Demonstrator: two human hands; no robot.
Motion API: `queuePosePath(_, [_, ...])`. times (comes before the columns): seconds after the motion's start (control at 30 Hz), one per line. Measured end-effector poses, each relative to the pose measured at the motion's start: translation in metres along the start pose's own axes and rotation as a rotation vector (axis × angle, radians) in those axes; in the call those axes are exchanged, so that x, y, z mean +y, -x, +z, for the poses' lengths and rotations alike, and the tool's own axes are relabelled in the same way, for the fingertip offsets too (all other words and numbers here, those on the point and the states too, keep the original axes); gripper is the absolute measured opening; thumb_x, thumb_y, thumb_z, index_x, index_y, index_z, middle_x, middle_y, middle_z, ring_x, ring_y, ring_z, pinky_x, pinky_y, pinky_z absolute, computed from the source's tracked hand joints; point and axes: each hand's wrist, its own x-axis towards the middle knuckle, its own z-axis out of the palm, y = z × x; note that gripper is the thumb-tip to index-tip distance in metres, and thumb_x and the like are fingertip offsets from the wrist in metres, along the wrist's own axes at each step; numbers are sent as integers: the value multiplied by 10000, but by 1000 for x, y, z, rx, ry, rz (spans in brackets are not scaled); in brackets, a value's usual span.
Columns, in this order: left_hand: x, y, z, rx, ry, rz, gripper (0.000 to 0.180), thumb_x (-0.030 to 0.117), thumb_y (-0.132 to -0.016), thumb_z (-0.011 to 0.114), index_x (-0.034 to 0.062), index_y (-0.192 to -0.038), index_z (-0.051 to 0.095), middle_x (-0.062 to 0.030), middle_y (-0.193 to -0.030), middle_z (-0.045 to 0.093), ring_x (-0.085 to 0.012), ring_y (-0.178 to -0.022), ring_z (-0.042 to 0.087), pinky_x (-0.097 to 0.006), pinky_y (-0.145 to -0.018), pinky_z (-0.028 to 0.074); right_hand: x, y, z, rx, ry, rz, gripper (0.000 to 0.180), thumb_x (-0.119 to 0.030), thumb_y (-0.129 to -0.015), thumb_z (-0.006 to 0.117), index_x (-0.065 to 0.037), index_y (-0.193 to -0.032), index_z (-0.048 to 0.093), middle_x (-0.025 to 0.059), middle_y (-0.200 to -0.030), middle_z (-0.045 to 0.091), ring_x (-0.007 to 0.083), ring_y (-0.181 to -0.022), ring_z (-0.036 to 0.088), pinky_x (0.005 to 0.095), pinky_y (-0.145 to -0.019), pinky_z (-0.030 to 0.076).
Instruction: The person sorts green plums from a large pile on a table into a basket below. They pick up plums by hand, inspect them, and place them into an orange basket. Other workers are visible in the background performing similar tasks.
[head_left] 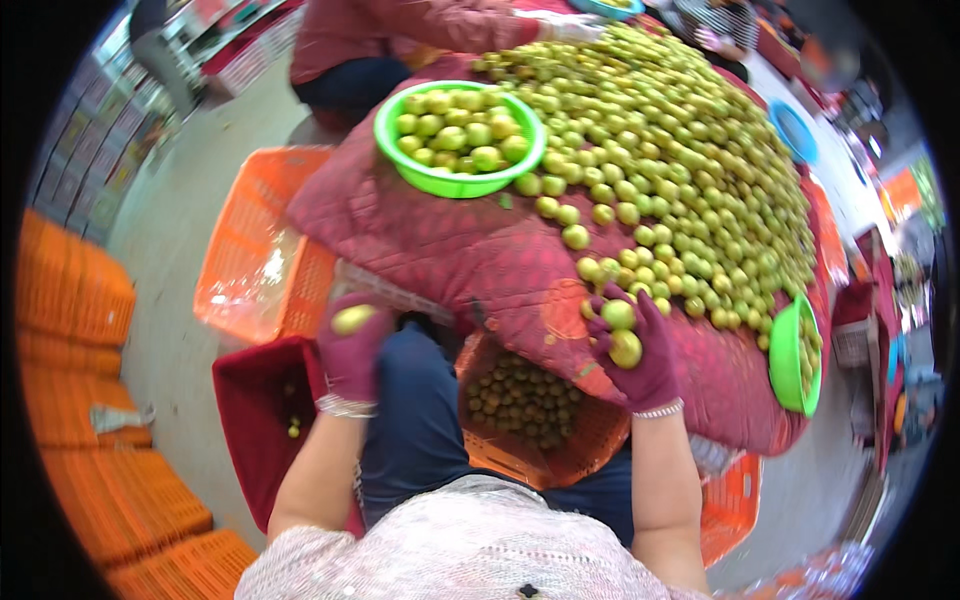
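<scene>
My left hand (350, 365), in a purple glove, is raised over the red-lined crate (262, 395) at my left knee, with a yellow-green fruit (353, 319) in its fingers. This hand is slightly blurred. At the near edge of the heap my right hand (652, 358), gloved alike, has its fingers curled round two round green fruits (625, 349). A broad heap of the same fruit (690, 180) covers the quilted red cloth (480, 255). Between my knees stands an orange crate (500, 462) with many darker fruits inside.
A bright green basin (455, 183) full of fruit sits on the cloth's left part; another green basin (790, 360) tilts at the right edge. An orange crate (225, 250) with clear plastic lies left. Orange crates (85, 390) are stacked far left. A co-worker's gloved hand (570, 27) reaches the heap.
</scene>
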Motion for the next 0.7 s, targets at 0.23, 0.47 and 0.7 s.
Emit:
queuePosePath(0.23, [-159,-12,-261,338,-619,-57,243,136,-812,698,2,-997,616,-84,-953,647,-180,-866,597,-309,-807,492,12,8,-10,8,164,-119,564,-87,-862,508,-90,-1406,359,160,-1311,494,202,-914,587,326,-710,536])
queuePosePath(0.47, [-216,13,-328,476,-751,-278,372,132,-826,658,-44,-1140,564,-152,-1142,606,-222,-1062,577,-333,-914,465,24,19,-1,313,849,-387,548,6,-764,718,-81,-1276,545,33,-1140,604,118,-921,576,266,-762,505])
queuePosePath(0.7, [-46,-44,-104,194,-380,302,309,7,-875,556,-26,-1182,555,-135,-1207,581,-207,-1100,553,-312,-946,434,19,29,-12,403,1025,-566,528,-17,-723,771,-64,-1213,579,35,-1126,601,133,-1018,572,271,-874,492])
